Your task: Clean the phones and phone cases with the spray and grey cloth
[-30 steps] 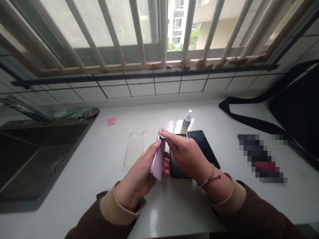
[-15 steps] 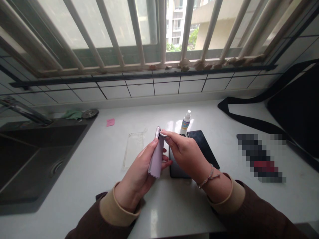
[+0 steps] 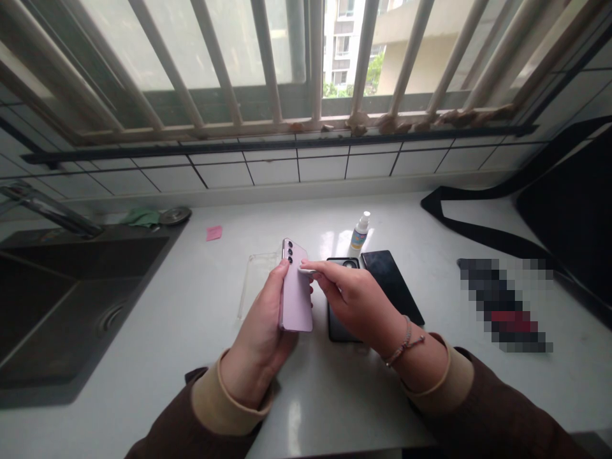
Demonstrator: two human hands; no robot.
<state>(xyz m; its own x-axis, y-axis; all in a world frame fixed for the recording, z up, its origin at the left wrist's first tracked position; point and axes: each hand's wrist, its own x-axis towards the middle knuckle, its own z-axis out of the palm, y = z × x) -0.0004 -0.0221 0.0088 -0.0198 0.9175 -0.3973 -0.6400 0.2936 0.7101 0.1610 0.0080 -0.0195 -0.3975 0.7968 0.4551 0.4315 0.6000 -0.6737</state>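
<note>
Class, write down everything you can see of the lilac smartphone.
The lilac smartphone is slim, its back smooth-looking, its corners rounded; three dark camera lenses line the upper left. Held tilted above the countertop, it shows its back, front hidden. The left hand grips it; the right hand holds a small white pad seemingly against its back.

From here I see the left hand (image 3: pixel 255 325) clasping the lilac phone (image 3: pixel 296 299) from its left: thumb up the edge, fingers behind, tips past its right side. Right hand (image 3: pixel 349 284) right of phone, fingers straight, bunched on white pad (image 3: pixel 306 271) against phone's back. Left forearm (image 3: pixel 196 421), right forearm (image 3: pixel 482 398) angle up toward phone.
</note>
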